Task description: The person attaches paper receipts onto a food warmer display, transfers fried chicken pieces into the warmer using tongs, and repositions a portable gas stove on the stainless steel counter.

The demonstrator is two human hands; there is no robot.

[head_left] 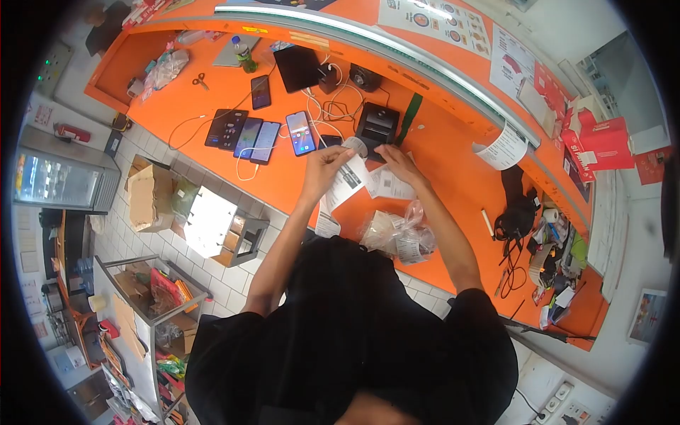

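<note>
My left hand (pixel 327 168) pinches the upper end of a long printed paper receipt (pixel 347 185), which hangs toward the counter's near edge. To its right, my right hand (pixel 398 164) reaches forward with fingers stretched out and nothing visible in them. Just beyond both hands stands a black receipt printer (pixel 377 122). Another printed slip (pixel 388 184) lies on the orange counter, partly under my right hand. Nearer to me is a clear plastic bag (pixel 402 237), knotted at the top, with pale contents and a printed slip.
Several phones lie left of the printer, including one with a lit screen (pixel 299 133), among white cables. A dark tablet (pixel 297 69), a green bottle (pixel 244 55) and scissors (pixel 201 81) sit farther back. Cables and a stationery pile (pixel 556 258) occupy the right end.
</note>
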